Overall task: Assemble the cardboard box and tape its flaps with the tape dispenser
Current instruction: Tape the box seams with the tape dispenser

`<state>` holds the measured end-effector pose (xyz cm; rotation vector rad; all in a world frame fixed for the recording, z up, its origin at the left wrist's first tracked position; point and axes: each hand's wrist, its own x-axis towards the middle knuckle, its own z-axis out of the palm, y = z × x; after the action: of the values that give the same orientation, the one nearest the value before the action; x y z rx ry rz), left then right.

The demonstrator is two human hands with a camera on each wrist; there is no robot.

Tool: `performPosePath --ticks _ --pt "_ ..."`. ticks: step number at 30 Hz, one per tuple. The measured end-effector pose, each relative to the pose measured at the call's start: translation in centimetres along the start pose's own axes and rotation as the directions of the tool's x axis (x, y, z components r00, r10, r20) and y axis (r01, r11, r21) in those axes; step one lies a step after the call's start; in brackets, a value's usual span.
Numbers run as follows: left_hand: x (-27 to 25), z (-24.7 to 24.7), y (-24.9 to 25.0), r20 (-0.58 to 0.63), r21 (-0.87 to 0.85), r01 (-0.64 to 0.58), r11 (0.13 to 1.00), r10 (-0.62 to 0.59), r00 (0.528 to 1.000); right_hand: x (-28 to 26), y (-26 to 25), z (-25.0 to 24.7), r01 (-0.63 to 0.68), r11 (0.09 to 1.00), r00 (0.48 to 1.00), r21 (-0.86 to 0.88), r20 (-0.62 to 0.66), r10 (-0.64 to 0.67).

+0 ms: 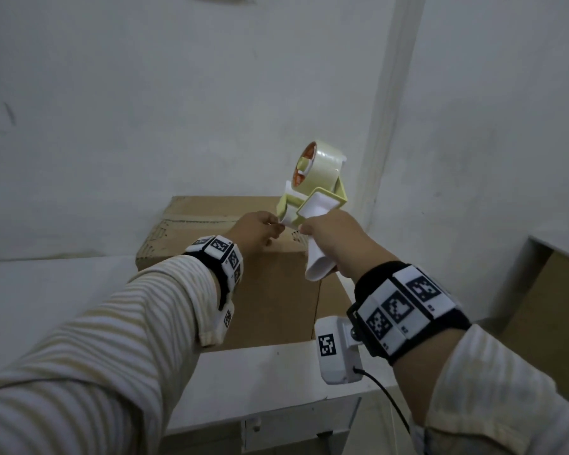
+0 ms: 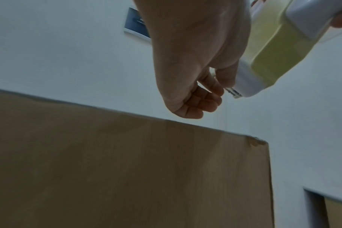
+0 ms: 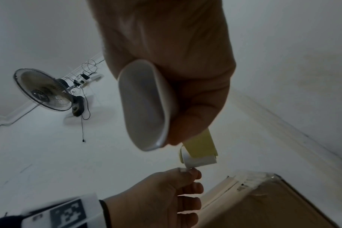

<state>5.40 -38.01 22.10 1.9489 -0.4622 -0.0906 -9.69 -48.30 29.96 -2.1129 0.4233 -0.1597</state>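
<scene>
Grey wall (image 1: pixel 145 93) behind unlabelled tape dispenser (image 1: pixel 312 188)

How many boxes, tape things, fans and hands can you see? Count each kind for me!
Brown cardboard box: 1
Yellow-green and white tape dispenser: 1
Dark wall fan: 1
Hands: 2, left hand and right hand
Total: 5

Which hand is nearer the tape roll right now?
Right. The right hand grips the tape dispenser's white handle just below the tape roll; the left hand pinches at the dispenser's front end, farther from the roll.
</scene>
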Motion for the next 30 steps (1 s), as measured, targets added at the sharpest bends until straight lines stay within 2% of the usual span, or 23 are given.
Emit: performPosePath --ticks 6,10,13,18,21,25,30 --pt "0.3 -4.5 -1.4 -0.051 -0.113 0.057 0.992 -0.063 0.997 1.4 -2.8 1.8 0.016 1.000 0.998 0.008 0.056 -0.016" --pt "1.4 -9.2 -2.7 0.036 -0.330 0.061 0.942 -0.052 0.998 3.7 -5.2 5.6 -0.006 0.984 0.997 0.180 0.081 -0.009" --pt "2.7 -12.7 -4.0 0.021 -0.462 0.084 0.883 -0.084 0.996 5.6 -7.1 8.9 -0.041 0.960 0.992 0.277 0.129 0.005" --pt "5.6 -18.7 -6.7 -0.036 -0.486 0.099 0.868 -0.133 0.991 9.3 -10.9 14.6 -0.128 0.886 0.985 0.446 0.163 0.060" --pt "7.5 -21.5 -8.2 0.012 -0.515 0.126 0.848 -0.139 0.990 11.7 -12.5 17.3 -0.149 0.847 0.986 0.510 0.140 0.089" --pt "9.3 -23.3 -9.0 0.050 -0.527 0.169 0.833 -0.168 0.984 13.7 -14.2 19.6 -0.149 0.821 0.988 0.551 0.110 0.106" --pt "10.9 -25.6 -9.6 0.003 -0.458 0.185 0.870 -0.206 0.978 14.4 -16.2 21.5 -0.156 0.792 0.988 0.590 0.102 0.119"
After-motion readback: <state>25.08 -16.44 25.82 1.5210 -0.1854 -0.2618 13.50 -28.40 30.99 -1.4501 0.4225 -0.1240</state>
